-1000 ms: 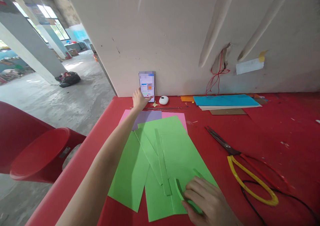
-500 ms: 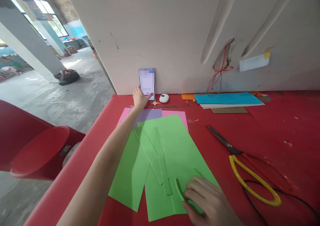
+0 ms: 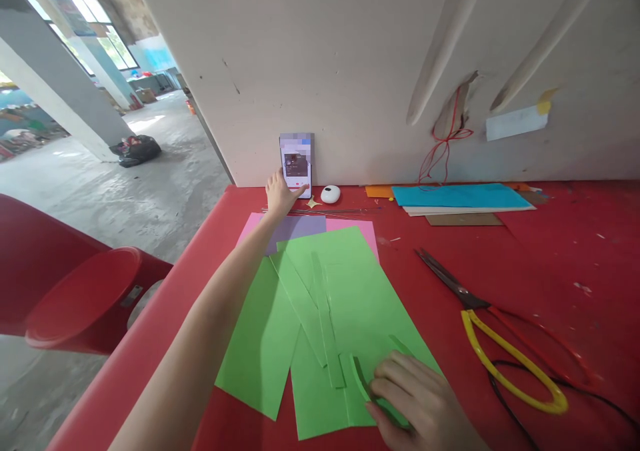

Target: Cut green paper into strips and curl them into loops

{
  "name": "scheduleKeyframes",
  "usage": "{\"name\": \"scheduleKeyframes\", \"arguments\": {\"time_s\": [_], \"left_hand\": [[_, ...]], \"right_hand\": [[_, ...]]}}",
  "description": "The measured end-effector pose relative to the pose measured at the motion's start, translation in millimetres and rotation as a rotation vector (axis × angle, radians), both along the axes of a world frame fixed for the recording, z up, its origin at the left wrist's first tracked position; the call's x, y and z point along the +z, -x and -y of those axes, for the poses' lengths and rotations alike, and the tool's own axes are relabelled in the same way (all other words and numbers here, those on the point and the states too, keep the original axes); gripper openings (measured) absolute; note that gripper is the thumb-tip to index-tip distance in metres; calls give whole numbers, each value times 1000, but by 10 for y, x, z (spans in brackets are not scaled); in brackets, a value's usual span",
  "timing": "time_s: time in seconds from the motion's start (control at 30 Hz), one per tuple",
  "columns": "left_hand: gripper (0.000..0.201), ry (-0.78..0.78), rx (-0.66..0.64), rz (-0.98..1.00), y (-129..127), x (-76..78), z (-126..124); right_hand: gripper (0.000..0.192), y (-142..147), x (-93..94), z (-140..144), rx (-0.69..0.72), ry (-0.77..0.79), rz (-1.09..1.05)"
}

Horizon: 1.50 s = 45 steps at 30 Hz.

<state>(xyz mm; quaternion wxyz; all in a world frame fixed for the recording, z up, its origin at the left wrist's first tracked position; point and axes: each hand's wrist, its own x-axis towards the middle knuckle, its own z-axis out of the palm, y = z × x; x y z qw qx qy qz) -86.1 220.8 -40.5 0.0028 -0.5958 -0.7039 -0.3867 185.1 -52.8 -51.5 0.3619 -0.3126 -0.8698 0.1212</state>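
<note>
My left hand [image 3: 281, 194] is stretched out to a phone [image 3: 297, 161] that leans upright against the pale wall. Its thumb lies over the lower part of the lit screen and the other fingers spread by the left edge. Near the front, my right hand [image 3: 420, 398] pinches a curled green paper strip [image 3: 359, 376], partly hidden under the fingers. Beneath it lie green paper sheets [image 3: 370, 298], with a long cut green strip [image 3: 327, 331] flat on top. Purple paper [image 3: 303, 228] and pink paper [image 3: 369, 232] show behind the green sheets.
Scissors [image 3: 467, 298] with red and yellow handles lie at the right, over a black cord. A white rounded case [image 3: 330, 194] and thin wires [image 3: 340, 210] are near the phone. Blue paper [image 3: 460, 196] lies along the wall. A red chair [image 3: 85, 298] stands left of the red table [image 3: 400, 244].
The picture on the phone screen has changed, now with a dark panel in the middle. Both hands keep nearly the same place; the view has shifted slightly.
</note>
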Motion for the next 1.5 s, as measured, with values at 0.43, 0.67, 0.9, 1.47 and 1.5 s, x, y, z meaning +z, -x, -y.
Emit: {"name": "scheduleKeyframes", "arguments": {"time_s": [0.43,0.67,0.9,1.47,1.5], "left_hand": [[32,-44,-117,183,149,57,-19],[26,-44,-98,226,152,80,-30],[27,-58,-68,224,134,81,-53],[35,-137,-27,-68,188,47,45],[34,-142,-28,-102,188,48,63]], "right_hand": [[21,7,6,-10,1,-17,-7],[22,-2,16,-7,5,-20,3],[22,2,12,-2,-2,-13,7],[21,6,32,-2,5,-5,14],[21,7,30,1,4,0,12]]}}
